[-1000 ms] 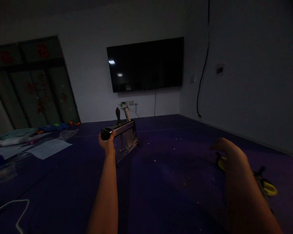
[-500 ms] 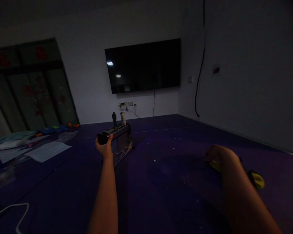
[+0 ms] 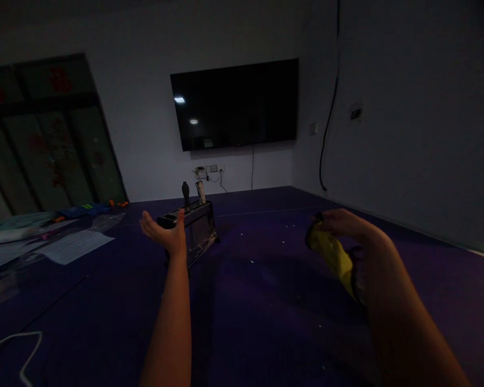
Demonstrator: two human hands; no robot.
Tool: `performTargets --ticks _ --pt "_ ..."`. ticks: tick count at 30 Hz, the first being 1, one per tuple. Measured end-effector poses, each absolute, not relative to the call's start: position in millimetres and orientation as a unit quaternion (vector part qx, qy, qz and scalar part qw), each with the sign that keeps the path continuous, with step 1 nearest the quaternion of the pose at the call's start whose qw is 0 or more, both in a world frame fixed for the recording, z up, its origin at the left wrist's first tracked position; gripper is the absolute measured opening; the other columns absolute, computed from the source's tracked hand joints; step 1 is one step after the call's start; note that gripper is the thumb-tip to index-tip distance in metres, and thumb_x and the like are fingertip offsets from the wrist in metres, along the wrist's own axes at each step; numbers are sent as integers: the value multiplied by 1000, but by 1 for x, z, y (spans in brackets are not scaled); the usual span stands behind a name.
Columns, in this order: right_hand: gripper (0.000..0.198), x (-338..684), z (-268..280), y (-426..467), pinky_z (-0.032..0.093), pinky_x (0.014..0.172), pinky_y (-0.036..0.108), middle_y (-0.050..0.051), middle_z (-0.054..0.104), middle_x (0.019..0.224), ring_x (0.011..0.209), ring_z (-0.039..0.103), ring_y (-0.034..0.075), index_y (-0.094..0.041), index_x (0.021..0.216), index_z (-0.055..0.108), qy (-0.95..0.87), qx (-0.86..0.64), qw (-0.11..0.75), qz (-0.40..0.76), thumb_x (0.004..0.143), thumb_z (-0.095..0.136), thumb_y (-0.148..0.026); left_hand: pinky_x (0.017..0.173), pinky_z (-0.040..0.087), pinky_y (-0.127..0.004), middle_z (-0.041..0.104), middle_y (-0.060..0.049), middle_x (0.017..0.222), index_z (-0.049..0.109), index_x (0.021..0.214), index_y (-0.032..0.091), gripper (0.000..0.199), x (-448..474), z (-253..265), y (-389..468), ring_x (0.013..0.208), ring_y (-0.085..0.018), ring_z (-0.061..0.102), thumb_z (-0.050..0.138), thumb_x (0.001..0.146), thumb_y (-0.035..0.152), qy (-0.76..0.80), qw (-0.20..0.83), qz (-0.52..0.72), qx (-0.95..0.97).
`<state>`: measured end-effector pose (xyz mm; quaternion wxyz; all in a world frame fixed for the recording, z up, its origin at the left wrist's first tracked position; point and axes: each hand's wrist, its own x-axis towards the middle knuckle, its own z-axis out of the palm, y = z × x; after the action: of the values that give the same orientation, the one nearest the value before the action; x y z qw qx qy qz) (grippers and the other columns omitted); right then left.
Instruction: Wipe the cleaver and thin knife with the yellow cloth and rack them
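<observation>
My left hand (image 3: pixel 166 235) is open, its fingers spread and thumb raised, in front of the near end of a dark block-shaped holder (image 3: pixel 200 228) with clear sides. Whether the hand touches the holder I cannot tell. Out of its top stand a black handle (image 3: pixel 186 194) and a pale patterned handle (image 3: pixel 200 192), like those of knives. Over on the right, my right hand (image 3: pixel 349 226) pinches the upper end of a yellow item with black edging (image 3: pixel 331 253), which looks soft. The item hangs above the purple surface (image 3: pixel 258 317), its lower end partly behind my wrist.
Printed papers (image 3: pixel 75 247), clear plastic wrapping (image 3: pixel 107 221) and folded cloth (image 3: pixel 22 228) lie at the left. A white cable (image 3: pixel 36 352) curls at the lower left. Small white scraps (image 3: pixel 252 262) dot the surface. Beyond, a television (image 3: pixel 236 107) hangs on the wall.
My left hand has let go of the holder's near end and spread its fingers. My right hand has lifted the yellow item off the surface and moved it left.
</observation>
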<state>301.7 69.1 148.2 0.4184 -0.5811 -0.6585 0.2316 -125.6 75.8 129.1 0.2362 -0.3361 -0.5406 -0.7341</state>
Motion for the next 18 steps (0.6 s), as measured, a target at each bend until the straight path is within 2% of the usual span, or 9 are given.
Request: performTargets --ticks 3,5,7,9,12,15,18 --pt "31 265 173 57 47 53 25 4 66 72 60 59 15 -16 88 67 -667 -482 464 327 57 68 -18 104 22 -44 39 -17 132 39 126 14 78 -105 157 63 126 -28 31 66 64 52 -456 267 -773 -351" --pt "35 239 184 49 48 56 25 4 67 74 64 60 15 -16 91 67 -676 -431 484 350 57 70 -18 97 34 -40 50 -15 120 46 118 14 63 -87 173 56 115 -25 45 62 69 50 -414 190 -791 -408" --pt "34 216 190 41 48 60 26 3 66 76 68 60 15 -17 92 67 -687 -384 501 360 58 70 -20 87 41 -37 59 -13 105 51 112 13 55 -69 185 47 98 -21 56 59 72 49 -381 48 -764 -519" --pt "33 198 192 37 48 63 26 2 66 76 69 59 13 -16 91 67 -695 -344 517 363 58 70 -21 84 43 -35 62 -11 99 54 110 14 53 -54 192 36 93 -20 58 63 69 47 -356 -83 -668 -648" --pt "31 181 191 35 47 65 26 2 66 76 70 59 13 -16 89 67 -698 -311 535 360 59 70 -22 85 41 -33 63 -9 101 60 101 17 49 -38 195 20 95 -20 57 73 59 39 -353 -141 -509 -772" --pt "28 173 190 35 46 66 26 3 66 79 71 59 13 -15 87 67 -705 -305 527 364 60 71 -25 72 43 -29 64 -5 81 64 78 15 25 -32 195 13 78 -16 58 68 65 36 -376 -148 -440 -802" --pt "21 174 189 34 45 63 24 2 66 74 67 58 12 -15 78 67 -728 -310 481 377 64 70 -30 59 40 -23 58 0 67 60 67 14 19 -33 193 14 61 -11 53 60 72 32 -379 -247 -435 -779"
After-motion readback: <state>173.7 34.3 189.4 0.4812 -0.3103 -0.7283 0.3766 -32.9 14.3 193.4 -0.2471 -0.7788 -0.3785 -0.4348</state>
